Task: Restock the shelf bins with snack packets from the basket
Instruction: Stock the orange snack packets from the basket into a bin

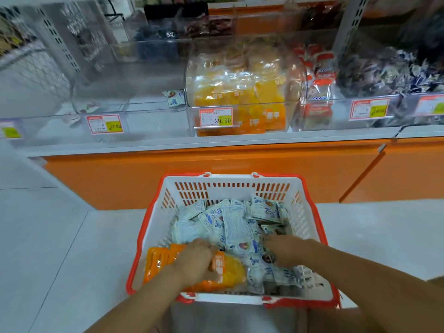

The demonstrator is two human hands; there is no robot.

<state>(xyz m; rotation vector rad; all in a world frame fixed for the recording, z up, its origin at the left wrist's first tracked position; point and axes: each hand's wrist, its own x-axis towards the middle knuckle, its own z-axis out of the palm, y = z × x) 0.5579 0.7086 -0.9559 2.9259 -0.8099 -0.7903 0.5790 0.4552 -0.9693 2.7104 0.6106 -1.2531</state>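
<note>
Orange packets under curled left hand; right hand palm-down, spread over white packets in basket.

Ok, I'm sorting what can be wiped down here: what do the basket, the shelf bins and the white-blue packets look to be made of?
The basket looks like rigid moulded plastic, white slotted walls with a red rim. The shelf bins seem clear acrylic or similar hard plastic: see-through and glossy with reflections. The white-blue packets appear to be thin printed plastic film, crinkled and slightly shiny; the exact film can't be told.
</note>
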